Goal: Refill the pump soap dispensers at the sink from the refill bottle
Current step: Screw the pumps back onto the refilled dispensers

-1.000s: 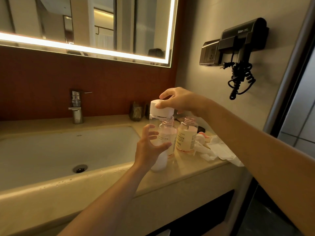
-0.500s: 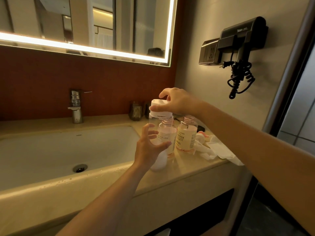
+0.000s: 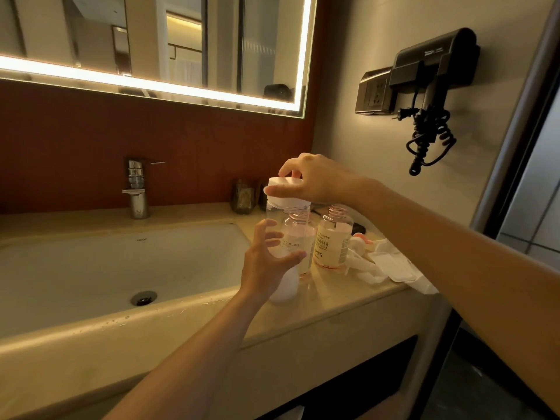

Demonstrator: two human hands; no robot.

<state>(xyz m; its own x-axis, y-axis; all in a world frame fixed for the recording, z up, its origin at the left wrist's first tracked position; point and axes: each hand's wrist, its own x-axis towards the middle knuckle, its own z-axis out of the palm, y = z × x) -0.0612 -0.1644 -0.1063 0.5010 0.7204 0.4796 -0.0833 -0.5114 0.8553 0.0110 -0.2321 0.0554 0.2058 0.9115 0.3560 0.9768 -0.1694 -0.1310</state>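
A tall clear refill bottle (image 3: 283,286) with a little white liquid at its bottom stands on the counter (image 3: 339,301) by the basin. My left hand (image 3: 266,262) wraps its lower body. My right hand (image 3: 318,177) grips its white cap (image 3: 283,192) from above, and the cap sits on the bottle's mouth. Behind it stand two pump-less dispenser bottles with open threaded necks: one (image 3: 303,237) seen through the refill bottle, and one (image 3: 333,237) to its right with a cream label.
The white sink basin (image 3: 91,268) and chrome tap (image 3: 136,189) lie to the left. White cloths and pump parts (image 3: 388,262) are heaped right of the bottles. Dark glass tumblers (image 3: 242,197) stand at the back wall. A wall hairdryer (image 3: 430,86) hangs at upper right.
My right hand has turned on the white cap, its fingers shifting round it. The cap sits slightly lower on the bottle. My left hand keeps its hold.
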